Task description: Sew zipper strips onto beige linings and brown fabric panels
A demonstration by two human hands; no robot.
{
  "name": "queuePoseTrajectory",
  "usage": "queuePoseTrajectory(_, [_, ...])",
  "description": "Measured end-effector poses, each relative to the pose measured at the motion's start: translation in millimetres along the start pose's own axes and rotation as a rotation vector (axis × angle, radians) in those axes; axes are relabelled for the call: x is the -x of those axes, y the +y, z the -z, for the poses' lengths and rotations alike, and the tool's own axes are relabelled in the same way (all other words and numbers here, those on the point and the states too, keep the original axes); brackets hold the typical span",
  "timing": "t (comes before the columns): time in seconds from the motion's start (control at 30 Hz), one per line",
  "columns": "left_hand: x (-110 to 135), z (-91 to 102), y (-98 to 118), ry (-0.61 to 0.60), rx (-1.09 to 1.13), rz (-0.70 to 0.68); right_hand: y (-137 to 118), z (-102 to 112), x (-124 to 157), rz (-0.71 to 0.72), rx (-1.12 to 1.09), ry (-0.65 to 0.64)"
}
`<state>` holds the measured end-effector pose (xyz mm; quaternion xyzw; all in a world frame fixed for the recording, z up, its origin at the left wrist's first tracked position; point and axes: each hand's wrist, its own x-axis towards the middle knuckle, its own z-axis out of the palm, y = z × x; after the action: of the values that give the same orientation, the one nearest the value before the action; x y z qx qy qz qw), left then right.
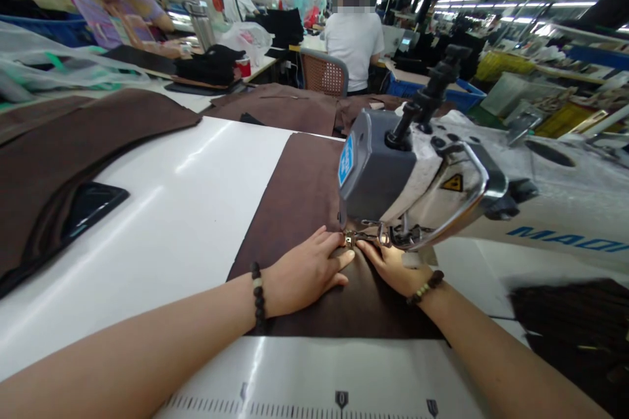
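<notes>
Left forearm point(122, 353) bare to the wrist. Band of round near-black beads point(258, 298) at about 7 o'clock in view, one pale bead set among them. Right forearm point(506, 353) also bare; thinner bead bracelet point(425, 288) at about 5 o'clock, small pale beads leading into larger dark ones. Left hand point(304, 272) and right hand point(393, 268) ungloved.

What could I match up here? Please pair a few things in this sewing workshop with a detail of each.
Things:
1. Left hand
2. Right hand
3. Sewing machine
4. Woven-back chair

Details:
A. Occupied by a person in a white shirt
B. Slim bracelet with pale beads
C. Blue label on grey housing
D. Chunky dark-beaded bracelet

Pairs: 1-D, 2-B, 3-C, 4-A
</notes>
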<state>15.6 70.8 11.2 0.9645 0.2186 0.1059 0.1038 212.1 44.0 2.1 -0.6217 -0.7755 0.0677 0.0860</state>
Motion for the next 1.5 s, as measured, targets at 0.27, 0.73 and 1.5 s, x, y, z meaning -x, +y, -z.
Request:
queuePoseTrajectory(0.27, [-6,3.3,-6,0.0,0.014,0.002,15,-15,-7,0.097,0.077,-0.088])
queuePoseTrajectory(0.73, [-5,2.5,-11,-0.015,0.018,-0.037,-1,1,-5,0.032,0.116,-0.134])
queuePoseTrajectory(1.5, [-8,49.7,-64,-0.125,-0.109,-0.159,-58,14,81,0.027,0.246,0.125])
